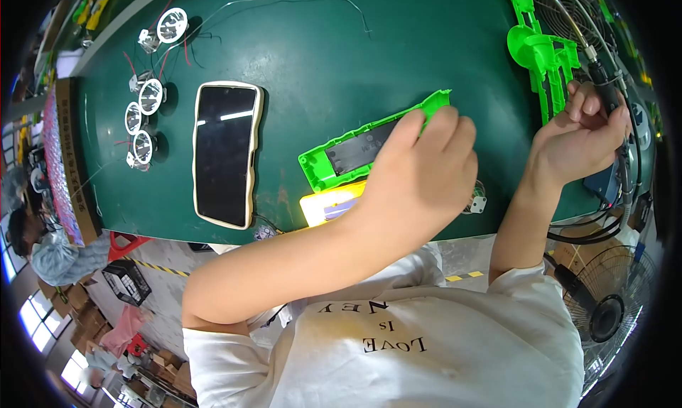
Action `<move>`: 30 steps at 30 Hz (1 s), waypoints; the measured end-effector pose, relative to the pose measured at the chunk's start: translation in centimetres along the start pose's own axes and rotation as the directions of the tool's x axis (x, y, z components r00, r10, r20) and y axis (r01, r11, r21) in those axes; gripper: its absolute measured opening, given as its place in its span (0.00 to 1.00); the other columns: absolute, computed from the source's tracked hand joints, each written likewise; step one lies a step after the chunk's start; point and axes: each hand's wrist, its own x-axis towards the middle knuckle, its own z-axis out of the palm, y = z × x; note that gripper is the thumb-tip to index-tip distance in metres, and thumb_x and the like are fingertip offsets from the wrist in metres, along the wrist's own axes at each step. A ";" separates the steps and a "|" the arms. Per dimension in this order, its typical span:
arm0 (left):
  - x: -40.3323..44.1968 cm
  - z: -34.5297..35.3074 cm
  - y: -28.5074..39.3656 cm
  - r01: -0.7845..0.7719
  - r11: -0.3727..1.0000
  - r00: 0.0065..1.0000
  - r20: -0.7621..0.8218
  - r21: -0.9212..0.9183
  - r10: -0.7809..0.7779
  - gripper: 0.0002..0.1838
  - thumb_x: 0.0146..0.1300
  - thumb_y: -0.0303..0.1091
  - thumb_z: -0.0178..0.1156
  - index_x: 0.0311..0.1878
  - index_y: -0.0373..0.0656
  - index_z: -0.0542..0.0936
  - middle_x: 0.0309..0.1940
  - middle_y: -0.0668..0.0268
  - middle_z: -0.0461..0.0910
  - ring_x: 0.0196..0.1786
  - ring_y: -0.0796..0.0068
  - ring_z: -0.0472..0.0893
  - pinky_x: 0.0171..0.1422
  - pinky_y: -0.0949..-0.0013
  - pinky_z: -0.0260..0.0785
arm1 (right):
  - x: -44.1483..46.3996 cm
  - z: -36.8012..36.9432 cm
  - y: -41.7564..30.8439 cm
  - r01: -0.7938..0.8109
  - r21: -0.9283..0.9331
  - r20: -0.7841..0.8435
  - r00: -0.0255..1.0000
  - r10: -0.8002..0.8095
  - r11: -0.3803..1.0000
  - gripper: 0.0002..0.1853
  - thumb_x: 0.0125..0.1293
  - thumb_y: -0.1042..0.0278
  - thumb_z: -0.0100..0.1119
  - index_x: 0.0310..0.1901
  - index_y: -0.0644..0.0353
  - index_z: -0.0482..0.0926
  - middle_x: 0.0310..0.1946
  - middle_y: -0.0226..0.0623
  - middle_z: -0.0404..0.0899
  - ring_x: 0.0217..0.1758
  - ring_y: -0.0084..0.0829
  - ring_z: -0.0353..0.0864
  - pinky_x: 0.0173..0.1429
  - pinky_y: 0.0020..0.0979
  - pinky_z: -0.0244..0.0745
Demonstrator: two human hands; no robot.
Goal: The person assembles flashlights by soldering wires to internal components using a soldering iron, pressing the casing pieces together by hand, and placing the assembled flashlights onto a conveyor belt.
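My left hand (433, 170) is closed over the right end of a green plastic casing (320, 168), which has a dark rectangular part (359, 149) inside it; the fingertips are partly hidden. Beneath my left wrist and hand, a bright yellow piece (312, 208) lies beside the casing, partly covered. At the right edge of the table, my right hand (579, 134) has its fingers curled round the black handle (604, 85) of a tool with a metal shaft and a cable.
A phone (226, 152) lies left of the casing. Several round reflector lamps (172, 26) with thin wires are at the far left. Another green plastic part (536, 49) is at the back right. A fan (606, 316) stands below the right table edge.
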 end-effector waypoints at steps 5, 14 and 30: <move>1.4 0.8 0.4 -0.208 0.978 0.949 0.243 0.000 0.202 0.07 0.38 0.34 0.55 0.24 0.45 0.77 0.32 0.68 0.73 0.43 0.69 0.69 0.49 0.68 0.62 | 0.0 0.0 -0.1 -0.006 0.001 -0.028 1.000 0.006 1.000 0.14 0.63 0.62 0.39 0.28 0.64 0.69 0.17 0.30 0.64 0.18 0.20 0.59 0.35 0.27 0.67; -4.4 -2.1 0.0 -0.055 0.903 0.998 -0.062 -0.427 0.031 0.10 0.40 0.33 0.62 0.30 0.48 0.82 0.24 0.74 0.75 0.33 0.77 0.73 0.44 0.70 0.62 | 0.1 -0.4 -0.3 -0.003 0.010 0.015 1.000 0.002 1.000 0.16 0.63 0.60 0.38 0.28 0.63 0.70 0.16 0.29 0.63 0.17 0.20 0.59 0.34 0.27 0.68; -10.2 -4.4 -3.0 0.504 0.632 0.815 0.084 -0.589 -0.573 0.15 0.53 0.26 0.56 0.46 0.40 0.77 0.23 0.71 0.78 0.29 0.75 0.73 0.40 0.73 0.60 | -2.4 1.0 -0.5 -0.429 0.235 0.496 0.824 0.272 0.872 0.16 0.65 0.60 0.39 0.40 0.65 0.70 0.13 0.28 0.61 0.14 0.18 0.57 0.32 0.27 0.64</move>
